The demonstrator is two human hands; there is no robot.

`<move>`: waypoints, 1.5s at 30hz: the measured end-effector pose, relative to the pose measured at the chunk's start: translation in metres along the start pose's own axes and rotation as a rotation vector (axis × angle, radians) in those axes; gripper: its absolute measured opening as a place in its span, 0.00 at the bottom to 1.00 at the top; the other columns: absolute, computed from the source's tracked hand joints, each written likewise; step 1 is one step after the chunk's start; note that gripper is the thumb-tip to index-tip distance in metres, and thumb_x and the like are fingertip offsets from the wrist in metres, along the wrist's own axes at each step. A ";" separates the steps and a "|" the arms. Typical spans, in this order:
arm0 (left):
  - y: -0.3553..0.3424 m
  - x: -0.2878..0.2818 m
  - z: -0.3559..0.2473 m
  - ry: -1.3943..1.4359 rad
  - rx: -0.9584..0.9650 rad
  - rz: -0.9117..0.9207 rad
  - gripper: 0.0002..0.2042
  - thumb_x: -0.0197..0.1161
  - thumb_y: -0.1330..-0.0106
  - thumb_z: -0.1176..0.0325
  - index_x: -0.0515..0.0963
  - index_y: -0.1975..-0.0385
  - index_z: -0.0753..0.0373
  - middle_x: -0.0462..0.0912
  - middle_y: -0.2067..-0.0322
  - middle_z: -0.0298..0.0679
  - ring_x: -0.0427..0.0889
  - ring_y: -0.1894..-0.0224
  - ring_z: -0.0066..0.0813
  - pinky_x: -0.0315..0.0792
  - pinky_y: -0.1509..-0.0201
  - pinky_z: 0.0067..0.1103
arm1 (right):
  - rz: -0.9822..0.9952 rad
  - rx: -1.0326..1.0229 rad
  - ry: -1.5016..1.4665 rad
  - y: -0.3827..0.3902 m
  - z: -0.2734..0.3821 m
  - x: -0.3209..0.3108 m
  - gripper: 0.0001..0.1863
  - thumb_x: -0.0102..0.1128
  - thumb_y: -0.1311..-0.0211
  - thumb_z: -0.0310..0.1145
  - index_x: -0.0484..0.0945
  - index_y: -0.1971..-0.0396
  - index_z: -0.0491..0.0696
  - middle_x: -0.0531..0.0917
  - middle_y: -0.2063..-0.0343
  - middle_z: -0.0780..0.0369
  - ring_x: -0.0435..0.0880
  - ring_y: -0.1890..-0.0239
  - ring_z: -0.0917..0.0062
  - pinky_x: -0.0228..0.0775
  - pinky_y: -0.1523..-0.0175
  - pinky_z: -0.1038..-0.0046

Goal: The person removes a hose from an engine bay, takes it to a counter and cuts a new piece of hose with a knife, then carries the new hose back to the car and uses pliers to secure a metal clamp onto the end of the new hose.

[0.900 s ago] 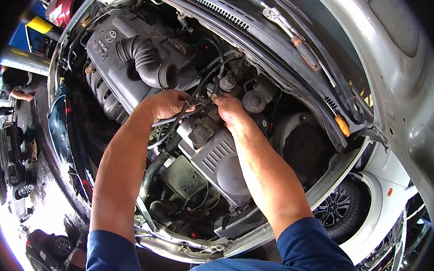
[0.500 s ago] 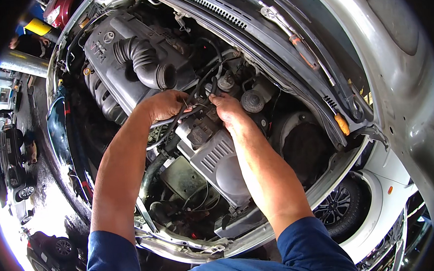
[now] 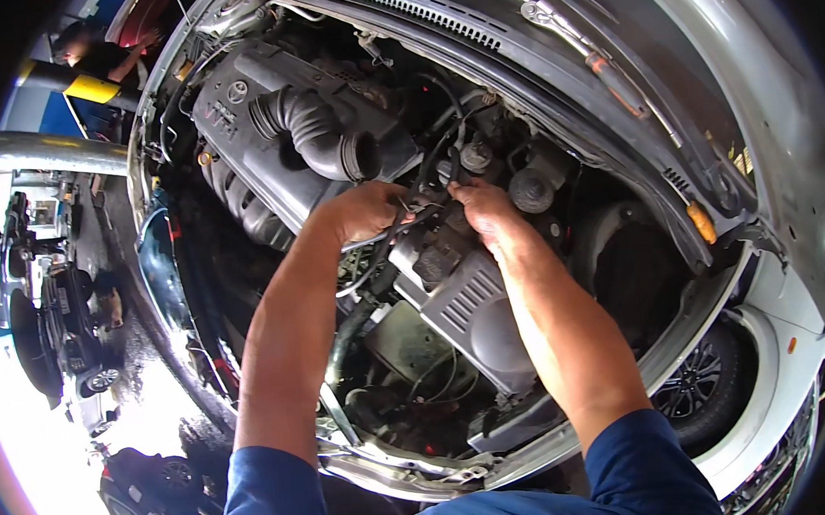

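Observation:
My left hand (image 3: 373,213) is closed around dark hoses or wiring (image 3: 401,221), with a thin pale strand by its fingertips; exactly what it grips is hard to see. Beside it, my right hand (image 3: 485,212) has its thumb and fingers closed on an upright black hose (image 3: 454,167). Just beyond them lie the ribbed intake duct (image 3: 313,137), its end open, and the grey engine cover (image 3: 269,195). The vented air box (image 3: 458,320) is below my hands, between my forearms. A round metal-topped part (image 3: 530,191) is right of my right hand.
The raised silver hood (image 3: 778,117) arches at right. A ratchet (image 3: 579,48) and an orange-handled screwdriver (image 3: 700,224) lie along the cowl. A co-worker (image 3: 104,64) is at upper left, beyond a metal lift post (image 3: 62,150) with parked cars below it. A wheel (image 3: 694,378) shows at lower right.
The whole scene has shifted right in the view. Both my hands keep their places on the hoses. The co-worker now shows more at upper left, with an arm raised.

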State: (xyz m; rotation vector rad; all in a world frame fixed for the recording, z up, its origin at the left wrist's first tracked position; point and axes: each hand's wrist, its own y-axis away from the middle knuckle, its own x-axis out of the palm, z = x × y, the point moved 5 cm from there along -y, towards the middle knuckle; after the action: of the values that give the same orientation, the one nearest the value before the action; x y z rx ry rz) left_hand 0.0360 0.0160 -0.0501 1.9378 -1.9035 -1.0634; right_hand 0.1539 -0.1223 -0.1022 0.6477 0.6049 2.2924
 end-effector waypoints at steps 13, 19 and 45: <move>-0.001 0.002 0.007 0.226 0.019 0.097 0.21 0.66 0.39 0.60 0.77 0.47 0.60 0.81 0.67 0.31 0.74 0.66 0.19 0.69 0.59 0.20 | -0.008 0.046 0.001 0.005 0.003 0.006 0.11 0.57 0.35 0.34 0.79 0.56 0.46 0.82 0.62 0.63 0.74 0.58 0.79 0.64 0.49 0.73; -0.002 0.005 0.003 0.288 0.046 0.116 0.24 0.68 0.40 0.56 0.76 0.47 0.63 0.80 0.67 0.29 0.73 0.66 0.17 0.68 0.59 0.18 | -0.042 0.002 0.077 0.011 0.011 0.008 0.12 0.58 0.35 0.35 0.78 0.57 0.44 0.83 0.63 0.61 0.79 0.61 0.77 0.70 0.54 0.72; -0.005 0.011 -0.007 0.317 0.100 0.124 0.26 0.71 0.42 0.60 0.74 0.43 0.55 0.81 0.66 0.29 0.72 0.66 0.15 0.67 0.61 0.16 | 0.140 -0.315 1.030 0.089 0.048 -0.010 0.20 0.56 0.35 0.38 0.72 0.50 0.40 0.80 0.56 0.49 0.80 0.53 0.59 0.71 0.49 0.66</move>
State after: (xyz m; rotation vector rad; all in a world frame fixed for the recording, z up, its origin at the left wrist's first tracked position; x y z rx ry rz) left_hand 0.0426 0.0043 -0.0520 1.8779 -1.8962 -0.5957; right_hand 0.1466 -0.1773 -0.0167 -0.7251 0.6152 2.6717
